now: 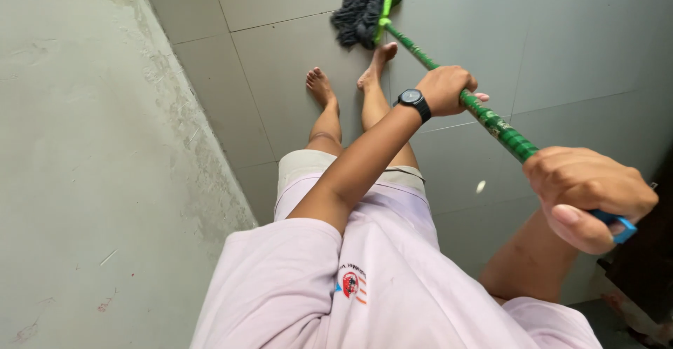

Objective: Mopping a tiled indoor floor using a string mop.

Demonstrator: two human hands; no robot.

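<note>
My left hand (446, 88) is wrapped around the mop handle (491, 120) about midway along it, fingers curled shut over the green shaft, one fingertip showing past the far side. A black watch (413, 101) sits on that wrist. My right hand (587, 193) grips the near end of the same handle, fingers folded tight over it and thumb pressed along the top, with the blue end cap (622, 228) poking out just past my fist at the right.

The handle runs on a slant from my right hand, near and right, up to the far middle of the scene, where it meets a bright green clamp (383, 16). The dark string mop head (364, 4) hangs from that clamp and lies on the tiled floor (561, 47), partly cut off by the top edge of the view. It rests just beyond my toes.

My bare feet stand on the grey tiles: the left foot (320, 86) flat, the right foot (376, 65) raised a little on its toes, close beside the mop head. I am wearing a pale pink shirt (392, 279) with a small round badge on the chest, and light shorts (305, 166) show below its hem.

To the left a rough, pale wall (77, 166) rises, its plaster scuffed and flaking along the line where it meets the floor. At the near right edge a dark object (648, 265) shows, too cropped for me to tell what it is.
</note>
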